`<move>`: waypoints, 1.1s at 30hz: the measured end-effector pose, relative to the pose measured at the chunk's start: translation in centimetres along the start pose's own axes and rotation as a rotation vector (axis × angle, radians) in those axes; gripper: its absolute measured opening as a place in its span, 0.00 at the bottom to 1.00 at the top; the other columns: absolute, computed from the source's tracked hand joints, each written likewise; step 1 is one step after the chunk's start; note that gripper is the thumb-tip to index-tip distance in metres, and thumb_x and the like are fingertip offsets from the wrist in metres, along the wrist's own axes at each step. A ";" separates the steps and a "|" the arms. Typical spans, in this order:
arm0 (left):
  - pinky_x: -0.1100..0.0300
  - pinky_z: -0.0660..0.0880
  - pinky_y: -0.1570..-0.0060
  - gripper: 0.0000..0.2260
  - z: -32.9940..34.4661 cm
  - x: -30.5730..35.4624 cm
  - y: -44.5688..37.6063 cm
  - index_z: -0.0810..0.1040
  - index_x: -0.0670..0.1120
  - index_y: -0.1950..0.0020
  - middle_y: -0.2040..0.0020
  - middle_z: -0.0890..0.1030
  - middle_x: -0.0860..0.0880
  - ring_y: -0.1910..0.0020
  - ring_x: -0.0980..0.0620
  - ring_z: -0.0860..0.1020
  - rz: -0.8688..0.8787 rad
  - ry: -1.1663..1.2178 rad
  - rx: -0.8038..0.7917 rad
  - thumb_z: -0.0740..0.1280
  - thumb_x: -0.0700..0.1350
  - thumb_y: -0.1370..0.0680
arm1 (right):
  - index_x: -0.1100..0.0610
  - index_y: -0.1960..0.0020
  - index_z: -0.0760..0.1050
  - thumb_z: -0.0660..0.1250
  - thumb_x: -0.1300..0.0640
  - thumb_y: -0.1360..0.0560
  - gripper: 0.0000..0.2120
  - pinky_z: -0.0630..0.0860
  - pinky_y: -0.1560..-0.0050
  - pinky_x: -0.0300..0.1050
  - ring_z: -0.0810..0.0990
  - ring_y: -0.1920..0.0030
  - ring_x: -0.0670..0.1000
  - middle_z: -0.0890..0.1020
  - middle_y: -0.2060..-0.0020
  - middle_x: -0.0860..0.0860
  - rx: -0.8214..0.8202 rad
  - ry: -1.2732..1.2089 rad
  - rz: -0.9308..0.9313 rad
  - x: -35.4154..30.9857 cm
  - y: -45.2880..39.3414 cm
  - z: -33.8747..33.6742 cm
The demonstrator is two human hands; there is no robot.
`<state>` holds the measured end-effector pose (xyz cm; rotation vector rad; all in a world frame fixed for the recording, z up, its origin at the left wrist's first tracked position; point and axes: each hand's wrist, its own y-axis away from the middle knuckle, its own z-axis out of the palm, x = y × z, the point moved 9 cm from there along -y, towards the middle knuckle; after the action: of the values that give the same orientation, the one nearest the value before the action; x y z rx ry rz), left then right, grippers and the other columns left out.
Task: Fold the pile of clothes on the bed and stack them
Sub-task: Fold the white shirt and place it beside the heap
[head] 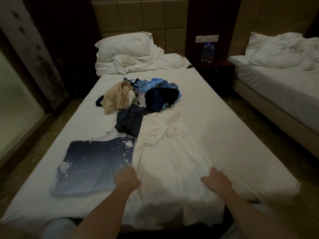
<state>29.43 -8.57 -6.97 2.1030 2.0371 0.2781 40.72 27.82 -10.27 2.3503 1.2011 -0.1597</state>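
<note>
A white garment (165, 152) lies stretched lengthwise down the bed (233, 135), its far end crumpled. My left hand (126, 178) grips its left edge near the front, fingers curled into the cloth. At the right edge my right hand (216, 180) holds the fabric with curled fingers. A folded blue shirt with white splatter print (93, 164) lies flat to the left. Behind sits the loose pile of clothes (141, 95): a beige piece, light blue ones, dark navy ones and a dark grey one (129, 120).
A white pillow (124, 45) and a bunched duvet lie at the head of the bed. A dark nightstand (215, 69) with water bottles (208, 52) stands to the right, then a second bed (279, 71). Floor runs along both sides.
</note>
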 end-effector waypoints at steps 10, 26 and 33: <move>0.57 0.82 0.64 0.13 1.9 6.1 5.8 0.76 0.39 0.40 0.50 0.82 0.42 0.63 0.45 0.85 0.228 0.806 -0.389 0.65 0.48 0.18 | 0.55 0.42 0.78 0.70 0.55 0.23 0.11 0.81 0.47 0.47 0.81 0.50 0.51 0.82 0.49 0.51 -0.057 -0.757 -0.289 -7.2 6.7 1.8; 0.51 0.74 0.36 0.37 7.8 5.4 9.1 0.78 0.51 0.35 0.36 0.80 0.49 0.40 0.48 0.79 1.067 -0.324 0.109 0.80 0.52 0.44 | 0.54 0.20 0.51 0.70 0.60 0.26 0.41 0.52 0.24 0.57 0.48 0.21 0.61 0.48 0.20 0.59 0.122 0.790 -0.920 -8.8 10.8 9.4; 0.62 0.69 0.45 0.10 4.9 8.7 9.0 0.80 0.50 0.51 0.54 0.82 0.50 0.54 0.49 0.81 1.064 0.039 0.306 0.64 0.48 0.30 | 0.51 0.27 0.67 0.62 0.56 0.22 0.24 0.61 0.29 0.47 0.67 0.27 0.53 0.69 0.27 0.50 0.003 0.334 -0.825 -9.2 7.7 5.8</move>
<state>39.65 -0.21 -9.29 3.1967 0.8009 0.1443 41.90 14.61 -9.51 1.7811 2.2726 -0.0368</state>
